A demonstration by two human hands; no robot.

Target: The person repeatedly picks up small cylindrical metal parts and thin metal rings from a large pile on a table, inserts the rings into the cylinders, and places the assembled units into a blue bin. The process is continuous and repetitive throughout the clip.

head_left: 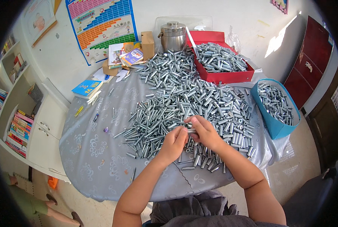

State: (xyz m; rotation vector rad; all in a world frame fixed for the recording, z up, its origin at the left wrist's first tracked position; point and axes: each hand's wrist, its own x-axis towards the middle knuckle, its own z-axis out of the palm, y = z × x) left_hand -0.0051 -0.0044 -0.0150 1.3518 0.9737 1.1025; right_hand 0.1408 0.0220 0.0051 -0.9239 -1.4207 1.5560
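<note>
My left hand (pixel 173 144) and my right hand (pixel 206 132) meet over the near part of a large metal pile. Between their fingertips is a small shiny metal sleeve (pixel 191 130), gripped from both sides; the fingers cover much of it. Beneath and beyond my hands spreads the heap of loose metal sleeves (pixel 197 95). Long thin bolts (pixel 146 127) lie mostly at the heap's left side. Some washers (pixel 240 120) show among the parts on the right. Short sleeves (pixel 206 161) lie loosely just below my right hand.
A red box (pixel 225 77) and a blue fabric bin (pixel 277 130) hold assembled-looking metal fasteners. A steel pot (pixel 173 38) stands behind the heap. Books (pixel 86 87), a yellow pen (pixel 79 111) and scattered bolts lie on the grey tablecloth (pixel 101 170). Another person's legs (pixel 58 214) show at lower left.
</note>
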